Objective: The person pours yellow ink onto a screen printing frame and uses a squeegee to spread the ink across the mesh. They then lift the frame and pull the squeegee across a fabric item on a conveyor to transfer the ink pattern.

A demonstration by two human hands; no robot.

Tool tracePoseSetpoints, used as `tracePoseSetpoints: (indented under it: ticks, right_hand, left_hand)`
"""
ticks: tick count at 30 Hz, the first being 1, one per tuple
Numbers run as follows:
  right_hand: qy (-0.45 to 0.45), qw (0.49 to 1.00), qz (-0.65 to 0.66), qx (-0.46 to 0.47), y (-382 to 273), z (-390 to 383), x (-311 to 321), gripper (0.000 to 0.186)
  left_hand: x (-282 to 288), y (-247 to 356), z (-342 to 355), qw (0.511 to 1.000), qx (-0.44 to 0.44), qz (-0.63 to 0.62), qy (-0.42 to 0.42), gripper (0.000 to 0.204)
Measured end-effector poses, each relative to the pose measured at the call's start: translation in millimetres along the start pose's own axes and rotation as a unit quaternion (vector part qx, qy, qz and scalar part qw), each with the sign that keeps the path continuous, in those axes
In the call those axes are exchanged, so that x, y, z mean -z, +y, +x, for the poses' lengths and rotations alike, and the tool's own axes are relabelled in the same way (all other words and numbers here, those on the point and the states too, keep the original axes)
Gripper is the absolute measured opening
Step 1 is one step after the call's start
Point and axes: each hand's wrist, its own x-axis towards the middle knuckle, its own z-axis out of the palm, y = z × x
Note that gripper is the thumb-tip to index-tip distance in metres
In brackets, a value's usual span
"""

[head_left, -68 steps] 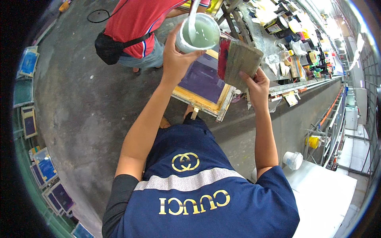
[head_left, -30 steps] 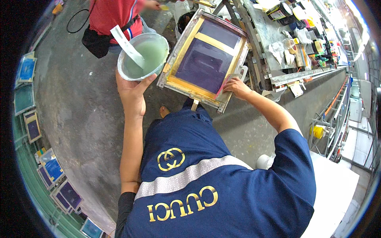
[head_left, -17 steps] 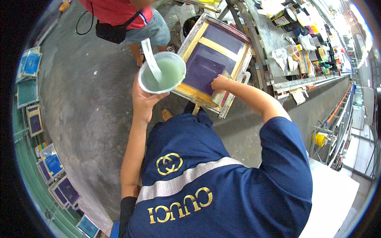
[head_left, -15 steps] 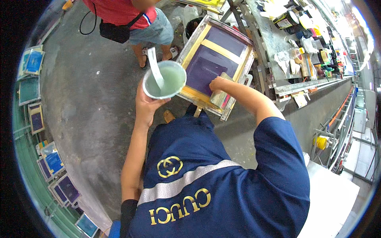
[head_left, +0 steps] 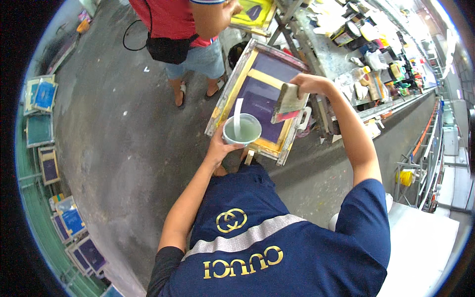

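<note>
Cup (head_left: 251, 119) of pale green liquid (head_left: 249, 131), with a flat white stick (head_left: 237, 116) slanting out, sits near the middle of the frame, lower and further right than half a second ago, now hiding part of the purple screen (head_left: 255, 105). The left hand (head_left: 218, 150) has its fingers curled round the cup. The right hand (head_left: 310, 84) pinches the upper edge of a scraper (head_left: 288, 101) with a reddish lower strip; it has shifted up from the screen's lower right corner, and whether it touches the screen I cannot tell. Gold lettering and a gold emblem mark the navy shirt (head_left: 316, 257). Upper right, on the desk (head_left: 320, 55), a dark can (head_left: 345, 34) bears a label too small to read, near a clear bottle (head_left: 352, 75) with a yellow cap. At the top, a co-worker (head_left: 170, 24) in red now has a hand beside a yellow screen (head_left: 242, 19).
</note>
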Motion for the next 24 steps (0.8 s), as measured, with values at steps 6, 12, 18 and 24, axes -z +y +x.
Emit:
tracePoseSetpoints:
  ticks: [6,12,18,24]
  right_hand:
    - [0.365,0.895,0.247,0.071,-22.5,-138.6,-58.1,0.048]
    - [0.719,0.682,0.030,0.125,-81.7,-142.8,-178.5,0.038]
    - [0.716,0.666,-0.197,0.063,-110.1,-191.6,-179.9,0.034]
    - [0.726,0.639,-0.249,0.052,-78.0,-233.6,-177.0,0.035]
  left_hand:
    - [-68.0,58.3,34.8,0.989,-0.017,-0.125,-0.075,0.093]
    - [-135.1,106.1,43.8,0.966,0.064,-0.231,-0.094,0.089]
    - [-154.3,134.3,36.9,0.981,-0.143,-0.126,-0.044,0.076]
    - [-187.1,140.6,11.2,0.977,-0.136,-0.163,0.000,0.091]
